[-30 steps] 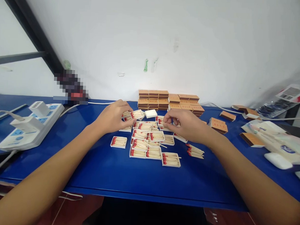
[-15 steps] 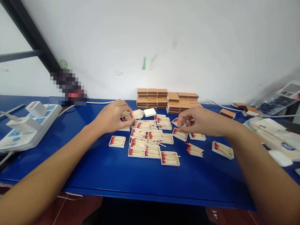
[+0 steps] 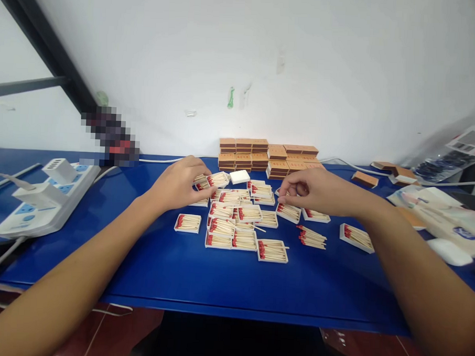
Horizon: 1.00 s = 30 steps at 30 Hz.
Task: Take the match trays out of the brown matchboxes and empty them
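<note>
The filled match tray (image 3: 217, 180) sits above the far edge of the tray cluster (image 3: 235, 228), pinched between the thumb and fingers of the left hand (image 3: 178, 186), which closes around its near-left end. The right hand (image 3: 319, 191) hovers over another tray (image 3: 288, 211) with fingertips drawn together against the thumb. Whether they pinch any matches cannot be determined.

Hazards, as assessed:
- The held tray is open-topped and gripped at one end only. A tilt toward the free end would likely spill matches onto the cluster below.
- The trays lie touching or overlapping. A wrist brushing them could shift several at once.
- Loose matches (image 3: 311, 237) lie just beside the right forearm and could be swept along the blue table (image 3: 217, 282).

Orientation: the held tray's long axis runs left to right, with the right end angled slightly away from the person. The red heads point left, toward the gripping hand.

Stacked brown sleeves (image 3: 267, 158) stand against the wall behind. A power strip (image 3: 43, 201) lies well apart at far left.
</note>
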Motion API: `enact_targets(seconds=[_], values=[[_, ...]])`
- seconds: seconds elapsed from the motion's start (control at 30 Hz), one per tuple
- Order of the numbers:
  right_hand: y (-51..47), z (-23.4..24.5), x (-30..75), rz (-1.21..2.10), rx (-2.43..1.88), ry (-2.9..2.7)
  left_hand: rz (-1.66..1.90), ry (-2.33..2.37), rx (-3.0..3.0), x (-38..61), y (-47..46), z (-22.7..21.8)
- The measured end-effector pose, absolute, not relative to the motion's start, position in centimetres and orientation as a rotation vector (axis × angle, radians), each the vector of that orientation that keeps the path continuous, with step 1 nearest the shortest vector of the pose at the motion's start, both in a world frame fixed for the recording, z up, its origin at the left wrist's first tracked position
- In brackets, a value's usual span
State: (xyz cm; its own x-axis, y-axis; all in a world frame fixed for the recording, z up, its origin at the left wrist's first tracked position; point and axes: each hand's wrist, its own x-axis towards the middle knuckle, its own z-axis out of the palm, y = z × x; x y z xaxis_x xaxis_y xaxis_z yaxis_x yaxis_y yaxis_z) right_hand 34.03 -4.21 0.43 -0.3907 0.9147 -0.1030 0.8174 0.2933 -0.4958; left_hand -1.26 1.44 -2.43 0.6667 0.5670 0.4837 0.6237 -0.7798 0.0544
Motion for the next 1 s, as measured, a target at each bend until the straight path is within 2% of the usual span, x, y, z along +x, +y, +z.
enact_targets(seconds=[0.2, 0.63, 1.0], values=[[-6.1, 0.3, 30.6, 0.852, -1.428, -2.484, -0.747, -0.959, -2.749, -1.3, 1.4, -2.4], [-7.0, 0.1, 30.0, 0.802, -1.384, -2.569, -0.73, -0.978, -2.761, -1.4, 1.4, -2.3], [-5.5, 0.8, 33.4, 0.762, -1.59, -2.561, -0.746, -0.948, -2.756, -1.4, 1.5, -2.4]])
